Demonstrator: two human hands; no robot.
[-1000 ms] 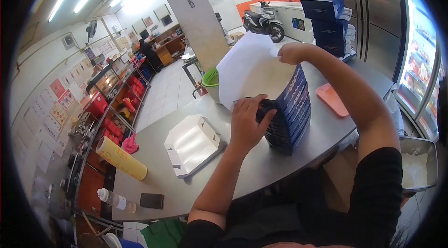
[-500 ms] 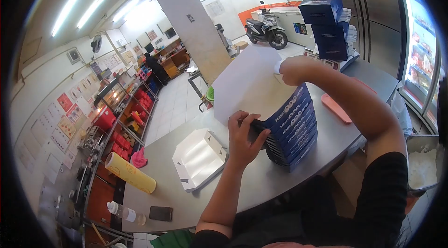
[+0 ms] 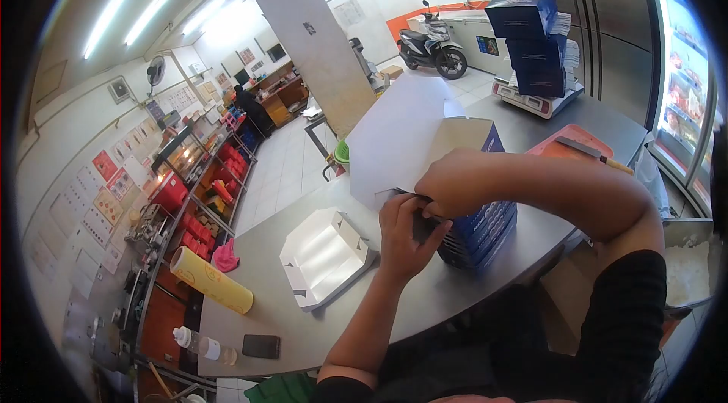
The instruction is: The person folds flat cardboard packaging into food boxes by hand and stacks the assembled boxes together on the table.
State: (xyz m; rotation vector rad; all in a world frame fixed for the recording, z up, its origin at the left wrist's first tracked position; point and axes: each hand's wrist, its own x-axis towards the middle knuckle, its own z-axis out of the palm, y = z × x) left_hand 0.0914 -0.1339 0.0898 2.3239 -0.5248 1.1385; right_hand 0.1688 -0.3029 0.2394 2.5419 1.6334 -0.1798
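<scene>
The right hand (image 3: 449, 180) has swung from twelve o'clock on the blue box stack (image 3: 485, 235) to its nine o'clock corner, hold unclear; the left hand (image 3: 405, 238) still grips there.

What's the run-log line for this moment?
left hand: around corner of blue box stack | right hand: at left fingertips | white tray: on table

Metal table (image 3: 303, 342): blue boxes (image 3: 485, 236), scale (image 3: 525, 100), bottle (image 3: 206, 345).

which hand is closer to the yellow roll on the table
Left. The left hand is right of the yellow roll, beyond the open white box; the right hand is slightly farther right.
</scene>
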